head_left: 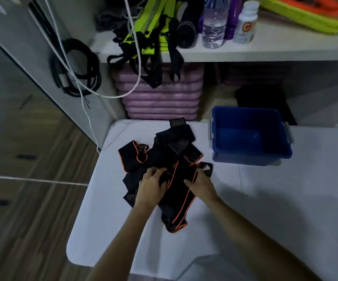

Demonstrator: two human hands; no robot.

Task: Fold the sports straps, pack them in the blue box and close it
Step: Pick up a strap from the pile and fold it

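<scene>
Both grips, left hand [150, 186] and right hand [201, 186], curled into the black orange-edged elastic sports straps [164, 159] heaped on the white desk [285, 199]; open blue plastic box [251, 157] lay beyond, nearer the right hand.

Two bare forearms extend over the white table [265, 199]. No sleeve covers either forearm as far as the frame's lower edge. Left hand [150, 186] and right hand [201, 184] carry no visible glove, ring, watch or wristband.

hands: left [151, 184], right [199, 184] grip black straps [164, 157] | blue box [281, 151] open, beside | white table [285, 199]
</scene>
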